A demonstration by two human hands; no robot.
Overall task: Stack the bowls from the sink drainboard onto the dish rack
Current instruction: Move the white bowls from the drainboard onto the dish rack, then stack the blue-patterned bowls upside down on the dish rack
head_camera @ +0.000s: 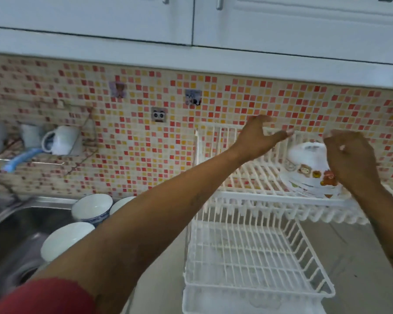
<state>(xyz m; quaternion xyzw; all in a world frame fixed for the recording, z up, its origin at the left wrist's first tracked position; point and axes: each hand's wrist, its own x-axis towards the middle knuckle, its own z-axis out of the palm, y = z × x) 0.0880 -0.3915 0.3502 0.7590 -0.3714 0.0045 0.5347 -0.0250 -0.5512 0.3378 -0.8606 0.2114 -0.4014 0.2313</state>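
Observation:
A white two-tier wire dish rack stands on the counter at the right. On its upper tier, upside-down bowls with cartoon prints lie stacked at the right end. My left hand hovers open above the upper tier, left of the stack and apart from it. My right hand is at the stack's right side with fingers curled; whether it touches the bowls is blurred. By the sink, left of my forearm, stand a blue-patterned bowl, a plain white bowl and another partly hidden white bowl.
A steel sink fills the lower left. White mugs and a blue brush hang on the mosaic tile wall. White cabinets overhang the counter. The rack's lower tier holds nothing that I can see.

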